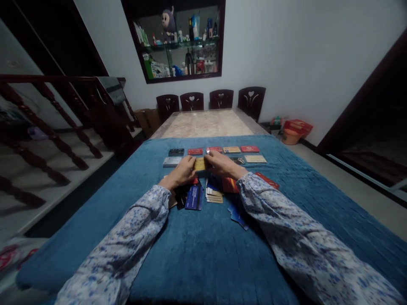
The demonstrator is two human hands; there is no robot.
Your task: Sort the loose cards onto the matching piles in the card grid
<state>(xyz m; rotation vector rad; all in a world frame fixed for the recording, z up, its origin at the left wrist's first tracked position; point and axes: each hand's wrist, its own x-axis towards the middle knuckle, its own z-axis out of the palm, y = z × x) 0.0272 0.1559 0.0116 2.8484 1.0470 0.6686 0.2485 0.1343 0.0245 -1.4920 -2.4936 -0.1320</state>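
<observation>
A small stack of gold cards [200, 164] sits between my two hands in the second row. My left hand [183, 171] grips its left side, fingers closed against the edge. From the other side my right hand [221, 164] closes on the same stack. Beyond them is a row of card stacks: a black stack [176, 152], a red stack [195, 151] and several more. A silver stack [172, 161] lies left of my left hand. Nearer me are loose blue cards [193, 198], a fanned pile of cream cards [214, 196] and orange-red cards [229, 185], partly under my wrists.
A blue cloth [203, 250] covers the near part of the marble table [210, 123]. More blue cards [238, 216] lie by my right sleeve, with red cards [267, 180] beyond. Dark chairs [221, 99] line the far end. A wooden railing [44, 123] runs along the left.
</observation>
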